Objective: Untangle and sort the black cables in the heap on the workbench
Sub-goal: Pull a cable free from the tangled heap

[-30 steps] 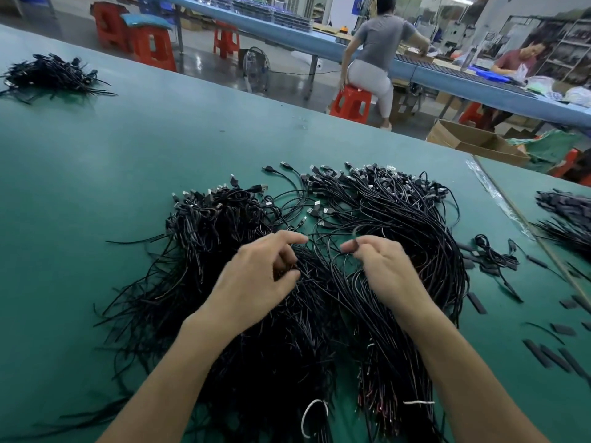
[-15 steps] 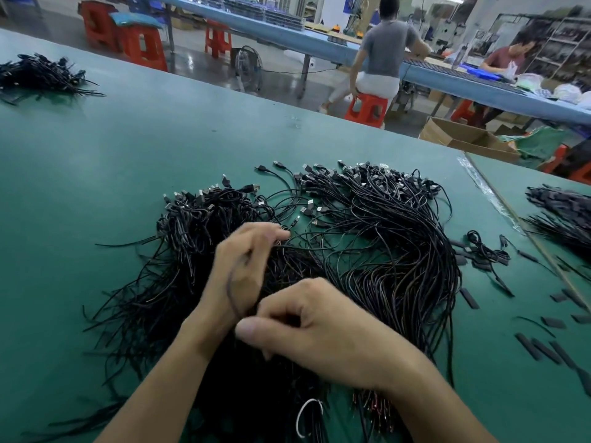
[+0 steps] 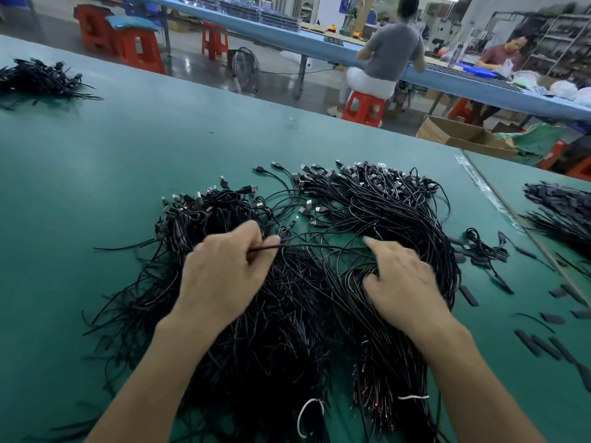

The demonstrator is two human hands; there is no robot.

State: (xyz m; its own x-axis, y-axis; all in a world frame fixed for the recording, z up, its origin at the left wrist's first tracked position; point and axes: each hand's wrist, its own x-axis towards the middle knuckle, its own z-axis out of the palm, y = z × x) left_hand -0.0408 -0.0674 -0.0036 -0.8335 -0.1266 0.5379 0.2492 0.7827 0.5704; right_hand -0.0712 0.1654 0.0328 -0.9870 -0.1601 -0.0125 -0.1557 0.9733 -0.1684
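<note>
1. Pinched between thumb and forefinger, a single black cable runs taut from the left hand across to the right over the heap of black cables.
2. The right hand, blurred, lies loosely spread on the right half of the heap, forefinger stretched forward, with no strand visibly gripped.
3. The heap sprawls across the middle of the green workbench in two lobes, plug ends fanned at the far side and bare tails trailing towards the worker; both forearms cross above its near part.
4. Two white ties show at the near edge of the heap.
5. Short black strips lie scattered on the bench to the right, well apart from the hands.
6. A smaller bundle of cables sits at the far left of the bench, and another pile lies on the adjoining surface at right.
7. Beyond the bench, a seated person on a red stool faces a long blue bench; a floor fan and a cardboard box stand on the floor between.
</note>
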